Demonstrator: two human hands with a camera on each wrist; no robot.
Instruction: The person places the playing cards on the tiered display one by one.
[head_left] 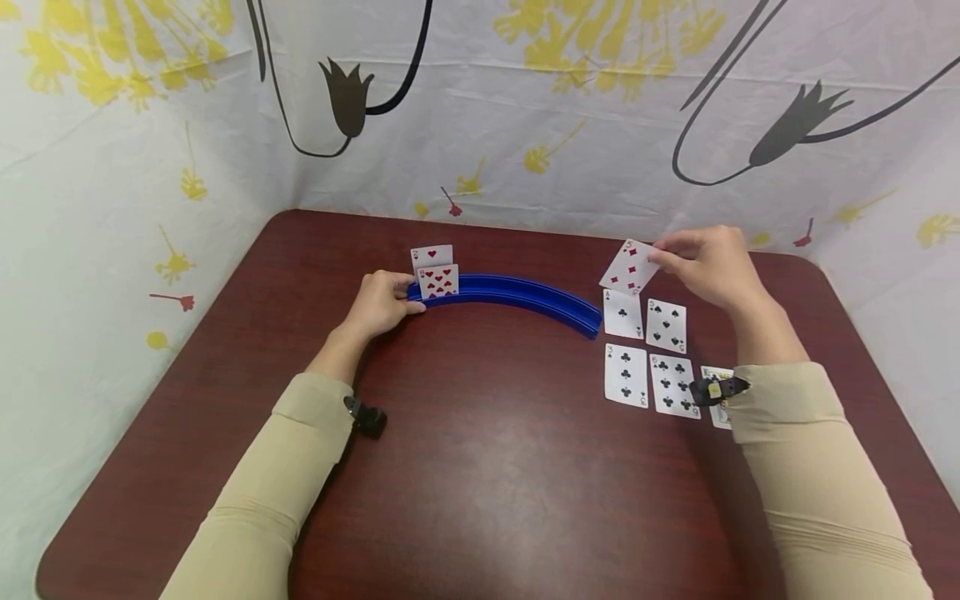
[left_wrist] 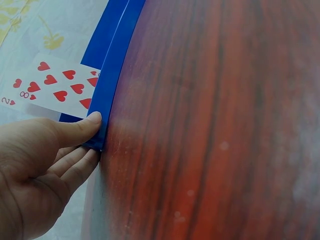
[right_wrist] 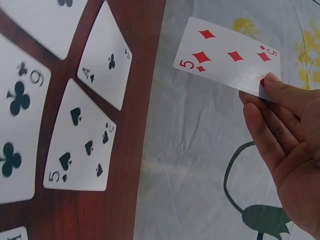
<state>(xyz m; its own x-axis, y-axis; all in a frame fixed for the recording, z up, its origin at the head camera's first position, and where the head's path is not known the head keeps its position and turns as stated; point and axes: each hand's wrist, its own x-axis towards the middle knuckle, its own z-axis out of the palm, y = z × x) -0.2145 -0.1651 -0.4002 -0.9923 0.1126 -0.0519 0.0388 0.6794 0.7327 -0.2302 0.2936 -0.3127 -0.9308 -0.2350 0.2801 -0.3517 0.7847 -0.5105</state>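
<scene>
My left hand [head_left: 377,305] pinches the left end of a curved blue track piece [head_left: 525,295], thumb on its near side wall. Standing in the track beside those fingers are the eight of hearts [head_left: 438,282] and, behind it and partly covered, the two of hearts [head_left: 432,254]. On the right, my right hand [head_left: 708,262] holds the five of diamonds [right_wrist: 220,55] by one corner between thumb and fingers. That card is raised and tilted, its lower edge overlapping the ace of clubs [head_left: 622,313] in the head view. Right of the ace lies the five of spades [head_left: 666,326].
Nearer on the table [head_left: 465,467] lie the three of clubs [head_left: 626,377], the six of clubs [head_left: 675,386] and a face card [head_left: 717,375] partly hidden by the right wrist camera. A patterned white sheet [head_left: 420,150] hangs behind the table's far edge.
</scene>
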